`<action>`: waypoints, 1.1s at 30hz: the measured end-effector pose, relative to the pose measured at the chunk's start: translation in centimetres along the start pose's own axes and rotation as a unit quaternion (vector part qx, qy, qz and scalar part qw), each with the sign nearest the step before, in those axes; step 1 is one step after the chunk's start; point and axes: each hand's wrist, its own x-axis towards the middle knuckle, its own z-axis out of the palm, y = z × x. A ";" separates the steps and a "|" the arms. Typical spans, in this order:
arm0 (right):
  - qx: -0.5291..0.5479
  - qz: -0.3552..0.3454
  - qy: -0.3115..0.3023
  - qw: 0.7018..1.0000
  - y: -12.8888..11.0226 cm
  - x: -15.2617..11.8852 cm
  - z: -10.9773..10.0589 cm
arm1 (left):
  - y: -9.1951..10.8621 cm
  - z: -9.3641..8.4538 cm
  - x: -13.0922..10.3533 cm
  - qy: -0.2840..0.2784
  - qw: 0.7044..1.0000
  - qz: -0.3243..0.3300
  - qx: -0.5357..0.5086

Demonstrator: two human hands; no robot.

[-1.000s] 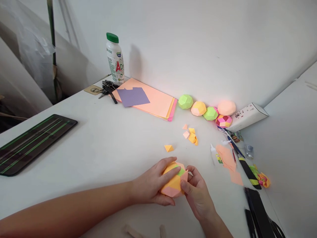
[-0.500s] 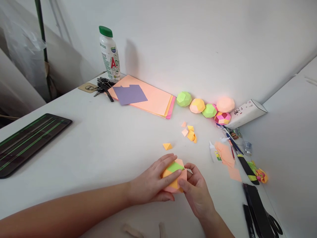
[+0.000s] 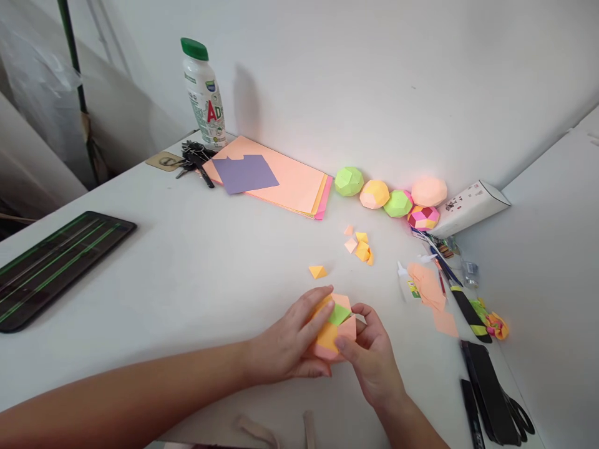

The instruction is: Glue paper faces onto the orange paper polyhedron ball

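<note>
A faceted paper ball in orange, peach and green is held between both hands above the near part of the table. My left hand wraps over its left side, fingers across the top and thumb below. At its right edge, my right hand pinches a peach piece between thumb and fingers. A thin dark gap shows beside the green face. One folded orange paper piece lies just beyond the ball, and several small orange and peach pieces sit farther back.
Finished paper balls line the wall beside a white box. Paper sheets, keys and a bottle stand back left; a tablet lies left. Glue, a cutter and scissors are right.
My left index finger has drawn back from the right side of the ball toward the upper left, showing more of the green face. The camera view has shifted slightly.
</note>
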 end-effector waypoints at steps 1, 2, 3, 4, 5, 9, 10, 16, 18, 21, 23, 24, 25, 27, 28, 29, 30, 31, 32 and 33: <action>0.003 -0.002 -0.001 1.000 0.0 0.0 -0.2 | 0.0 0.0 -0.1 0.005 0.999 -0.021 -0.024; 0.006 -0.006 -0.001 1.000 0.1 0.0 -0.3 | -0.1 -0.1 -0.1 0.006 0.998 -0.044 -0.050; 0.008 -0.010 -0.002 1.000 0.1 0.1 -0.5 | -0.2 -0.1 -0.2 0.005 0.995 -0.066 -0.076; 0.010 -0.014 -0.005 1.000 0.1 0.1 -0.6 | -0.2 -0.1 -0.2 -0.001 0.991 -0.087 -0.102; 0.011 -0.016 -0.010 1.000 0.1 0.1 -0.6 | -0.3 -0.2 -0.2 -0.008 0.986 -0.108 -0.128; 0.012 -0.012 -0.030 0.999 0.1 0.2 -0.7 | -0.3 -0.3 -0.2 -0.022 0.971 -0.149 -0.185; 0.012 -0.011 -0.034 0.999 0.1 0.2 -0.7 | -0.3 -0.3 -0.2 -0.019 0.971 -0.148 -0.186; 0.009 -0.012 -0.048 0.999 -0.1 0.2 -0.4 | -0.2 -0.4 -0.2 -0.019 0.970 -0.153 -0.187; 0.015 -0.013 -0.049 0.999 -0.1 0.2 -0.5 | -0.3 -0.3 -0.2 -0.018 0.971 -0.147 -0.186; 0.021 -0.014 -0.046 0.999 0.1 0.3 -0.6 | -0.3 -0.1 -0.3 -0.021 0.975 -0.130 -0.178; 0.017 -0.017 -0.033 0.999 0.2 0.3 -0.7 | -0.3 0.0 -0.3 -0.021 0.979 -0.120 -0.164; 0.015 -0.019 -0.024 0.999 0.3 0.3 -0.7 | -0.3 0.0 -0.3 -0.019 0.981 -0.115 -0.154; 0.012 -0.022 -0.013 1.000 0.4 0.2 -0.7 | -0.3 0.0 -0.3 -0.017 0.984 -0.108 -0.142; 0.010 -0.024 0.000 1.000 0.4 0.2 -0.6 | -0.2 0.0 -0.3 -0.014 0.988 -0.093 -0.122; 0.010 -0.026 0.003 1.000 0.4 0.2 -0.5 | -0.2 0.1 -0.3 -0.014 0.990 -0.087 -0.114; 0.010 -0.027 0.005 1.000 0.4 0.2 -0.5 | -0.2 0.1 -0.3 -0.014 0.990 -0.083 -0.110; 0.010 -0.028 0.007 1.000 0.4 0.2 -0.5 | -0.2 0.1 -0.4 -0.015 0.991 -0.082 -0.108; 0.009 -0.029 0.010 0.999 0.4 0.2 -0.5 | -0.2 0.1 -0.4 -0.016 0.991 -0.083 -0.108; 0.007 -0.028 0.013 0.999 0.4 0.3 -0.6 | -0.3 0.1 -0.4 -0.017 0.990 -0.086 -0.110; 0.005 -0.027 0.015 1.000 0.4 0.3 -0.6 | -0.3 0.1 -0.4 -0.018 0.989 -0.091 -0.113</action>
